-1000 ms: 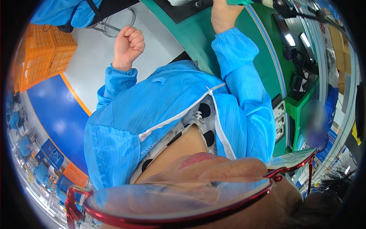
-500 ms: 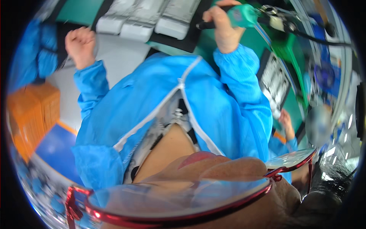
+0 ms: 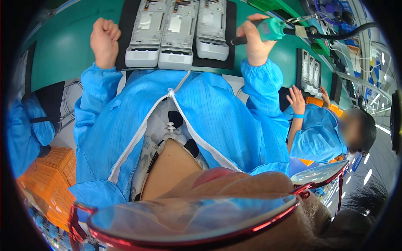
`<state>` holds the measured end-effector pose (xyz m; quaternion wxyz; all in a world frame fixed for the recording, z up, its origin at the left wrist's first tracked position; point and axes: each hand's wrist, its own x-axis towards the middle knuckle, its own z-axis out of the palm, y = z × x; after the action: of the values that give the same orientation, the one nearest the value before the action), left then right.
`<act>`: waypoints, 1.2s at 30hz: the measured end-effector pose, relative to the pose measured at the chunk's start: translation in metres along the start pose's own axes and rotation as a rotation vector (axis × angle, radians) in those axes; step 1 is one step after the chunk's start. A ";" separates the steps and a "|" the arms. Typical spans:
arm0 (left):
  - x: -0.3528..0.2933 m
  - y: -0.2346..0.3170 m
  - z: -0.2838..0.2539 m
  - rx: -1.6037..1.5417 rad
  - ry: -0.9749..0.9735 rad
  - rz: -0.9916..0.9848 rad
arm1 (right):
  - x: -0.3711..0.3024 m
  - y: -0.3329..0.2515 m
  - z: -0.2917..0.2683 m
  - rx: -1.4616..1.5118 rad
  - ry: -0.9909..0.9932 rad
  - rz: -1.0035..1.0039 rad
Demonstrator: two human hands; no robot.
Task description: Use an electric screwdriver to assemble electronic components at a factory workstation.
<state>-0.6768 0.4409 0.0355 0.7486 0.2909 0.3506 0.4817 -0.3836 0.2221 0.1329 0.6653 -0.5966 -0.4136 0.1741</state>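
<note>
My right hand [image 3: 256, 42] is wrapped round an electric screwdriver [image 3: 268, 30] with a green body and a dark tip that points left. A black cable runs from its back end. My left hand [image 3: 104, 42] is closed in a fist over the bench, left of a black mat [image 3: 230, 37]; whatever is in it, if anything, is hidden. Between my hands, three grey-white device housings lie on the mat: a left one [image 3: 142, 46], a middle one [image 3: 176, 47] and a right one [image 3: 212, 35]. Neither hand touches them.
The green bench top [image 3: 63, 62] extends to both sides. At right, a co-worker in blue [image 3: 318, 134] sits by another mat with similar housings [image 3: 310, 73]. An orange crate [image 3: 52, 180] stands at lower left, near another blue sleeve [image 3: 21, 134]. A purple fan [image 3: 328, 10] is at far right.
The view has shifted and steadied, showing more of the bench and the co-worker. My left hand is closer to the housings. The screwdriver stays in my right hand.
</note>
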 end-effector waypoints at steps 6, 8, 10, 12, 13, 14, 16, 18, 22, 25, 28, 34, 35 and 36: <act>0.054 0.010 0.006 0.043 -0.119 -0.042 | 0.001 0.004 0.038 -0.084 0.204 -0.072; 0.052 0.003 0.017 0.062 -0.124 -0.057 | 0.004 0.008 0.023 -0.081 0.217 -0.079; 0.049 -0.004 0.023 0.077 -0.138 -0.071 | 0.004 0.011 0.011 -0.074 0.237 -0.089; 0.046 -0.008 0.029 0.100 -0.147 -0.088 | 0.006 0.013 0.002 -0.071 0.260 -0.085; 0.043 -0.006 0.034 0.110 -0.153 -0.084 | 0.006 0.013 0.000 -0.073 0.283 -0.081; 0.041 -0.005 0.038 0.122 -0.158 -0.081 | 0.006 0.013 -0.002 -0.058 0.300 -0.069; 0.038 -0.011 0.043 0.107 -0.139 -0.103 | 0.010 0.015 -0.014 -0.046 0.296 -0.048; 0.032 -0.024 0.045 0.083 -0.105 -0.120 | 0.014 0.018 -0.031 -0.025 0.255 -0.022; 0.035 -0.008 0.043 0.140 -0.139 -0.212 | 0.016 0.015 -0.039 0.052 0.174 0.017; 0.048 0.003 0.035 0.114 -0.164 -0.274 | 0.021 0.008 -0.042 0.152 0.133 0.003; 0.064 -0.037 0.071 -0.275 -0.413 -0.570 | 0.004 0.013 -0.078 -0.020 0.308 0.000; 0.040 -0.010 0.100 -0.282 -0.346 -0.835 | 0.017 0.020 -0.090 0.356 0.564 0.087; 0.039 -0.017 0.102 -0.245 -0.378 -0.879 | 0.009 0.022 -0.101 0.388 0.598 0.135; 0.039 -0.026 0.100 -0.257 -0.399 -0.888 | 0.005 0.027 -0.115 0.448 0.617 0.132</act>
<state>-0.5717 0.4582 0.0645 0.9635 0.1057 0.2284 0.0910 -0.2861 0.1570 0.1152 0.8596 -0.4863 -0.1066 0.1149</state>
